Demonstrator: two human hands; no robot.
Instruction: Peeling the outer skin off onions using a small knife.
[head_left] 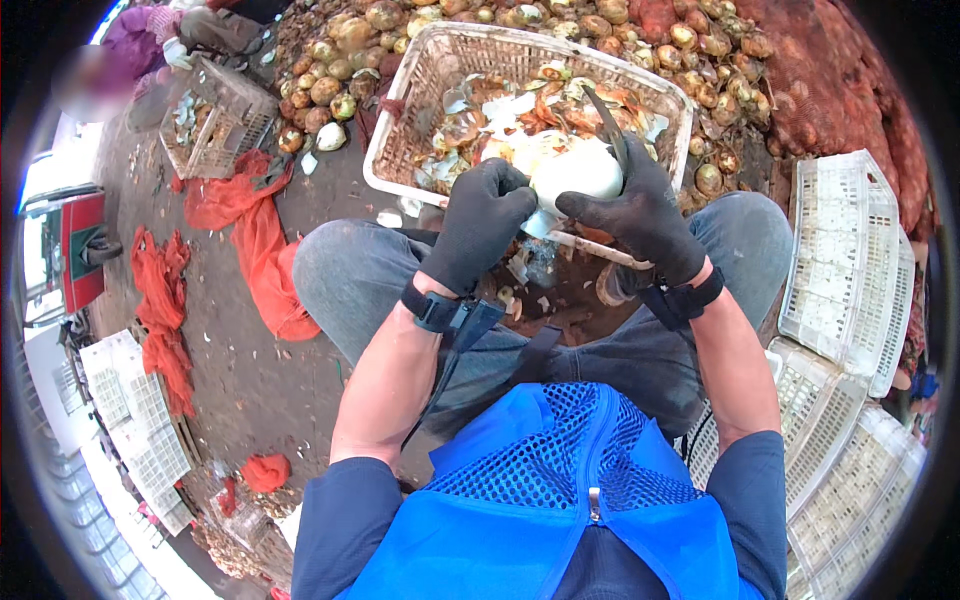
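Note:
Both my hands wear black gloves. My left hand [483, 222] grips the left side of a large peeled white onion [577, 170], held over my knees. My right hand [640, 210] holds a dark-bladed knife [608, 125] against the right side of the same onion, its blade pointing up and away. Right behind the onion stands a white plastic basket [412, 75] with onion skins and scraps in it.
A heap of unpeeled onions [340, 70] lies beyond the basket, with red mesh sacks [830, 80] at the right. Empty white crates [850, 260] stack to my right. Orange net bags [255, 240] litter the dark floor at left. Another person [150, 40] sits by a second basket [215, 125].

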